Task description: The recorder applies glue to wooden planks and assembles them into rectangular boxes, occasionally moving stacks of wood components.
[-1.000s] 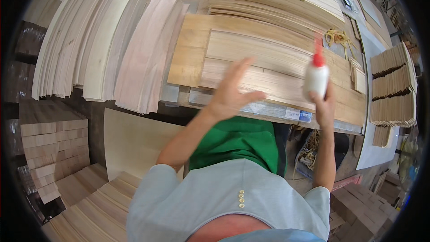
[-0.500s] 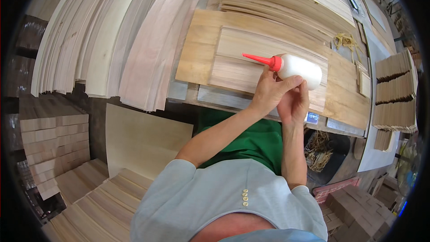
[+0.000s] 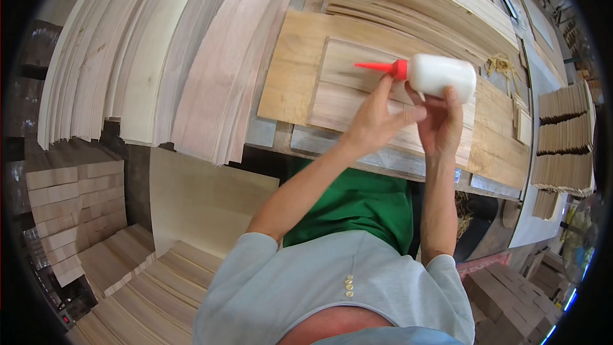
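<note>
A white squeeze bottle (image 3: 440, 78) with a long red pointed nozzle (image 3: 377, 66) lies sideways in the air above thin wooden panels, its tip toward the left. My right hand (image 3: 439, 121) grips it from below, fingers wrapped on the underside of its body. Just under the red collar is my left hand (image 3: 370, 121), slightly blurred, with thumb and fingers spread apart; whether a fingertip touches the collar I cannot tell. Beneath both hands, the pale panels (image 3: 348, 99) lie on a wider yellowish board (image 3: 290, 67) on the workbench.
Stacked long wooden strips (image 3: 408, 6) lie behind the board. Leaning thin sheets (image 3: 223, 64) stand at the left. A yellow string bundle (image 3: 502, 66) and bundled slats (image 3: 562, 137) are at the right. Wooden block stacks (image 3: 80, 185) stand low at the left.
The bottle has moved right and slightly up with my right hand. My left thumb has come off the bottle's body, and the left fingers have spread.
</note>
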Action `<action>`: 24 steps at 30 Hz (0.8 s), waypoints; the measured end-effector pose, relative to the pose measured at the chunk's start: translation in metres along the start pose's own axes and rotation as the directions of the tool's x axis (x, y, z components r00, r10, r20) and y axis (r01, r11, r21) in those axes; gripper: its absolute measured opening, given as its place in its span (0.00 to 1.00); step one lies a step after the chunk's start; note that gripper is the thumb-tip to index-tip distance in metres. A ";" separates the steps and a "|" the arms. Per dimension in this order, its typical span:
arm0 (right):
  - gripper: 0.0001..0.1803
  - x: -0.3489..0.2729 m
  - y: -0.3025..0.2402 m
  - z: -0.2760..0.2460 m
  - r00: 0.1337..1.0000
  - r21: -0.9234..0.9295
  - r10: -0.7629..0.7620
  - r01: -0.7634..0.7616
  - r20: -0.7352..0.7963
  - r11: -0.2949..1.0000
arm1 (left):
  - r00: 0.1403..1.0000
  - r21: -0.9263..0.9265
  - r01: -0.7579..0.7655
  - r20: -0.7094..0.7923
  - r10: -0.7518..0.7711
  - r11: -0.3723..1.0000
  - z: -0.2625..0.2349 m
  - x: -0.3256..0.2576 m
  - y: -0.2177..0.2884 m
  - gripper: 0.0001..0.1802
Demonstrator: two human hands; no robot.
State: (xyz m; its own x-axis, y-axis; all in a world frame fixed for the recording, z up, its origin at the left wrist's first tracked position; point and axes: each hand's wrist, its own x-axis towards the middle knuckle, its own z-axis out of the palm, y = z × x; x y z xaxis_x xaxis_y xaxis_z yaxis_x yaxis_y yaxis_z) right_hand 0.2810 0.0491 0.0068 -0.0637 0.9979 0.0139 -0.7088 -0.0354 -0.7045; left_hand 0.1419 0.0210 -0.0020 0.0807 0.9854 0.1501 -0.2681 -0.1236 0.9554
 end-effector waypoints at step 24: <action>0.24 0.098 0.047 0.027 0.991 -0.337 -0.004 0.050 0.134 0.940 | 0.963 0.928 -0.190 0.240 -0.123 0.321 -0.127 -0.021 0.001 0.60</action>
State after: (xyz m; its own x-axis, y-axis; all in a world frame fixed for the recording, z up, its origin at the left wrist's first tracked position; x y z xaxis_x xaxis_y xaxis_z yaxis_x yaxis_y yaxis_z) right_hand 0.2228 0.1439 -0.0058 -0.1545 0.9816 0.1122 -0.4324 0.0349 -0.9010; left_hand 0.0179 0.0150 -0.0360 0.3412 0.9358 0.0884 0.7892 -0.3362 0.5140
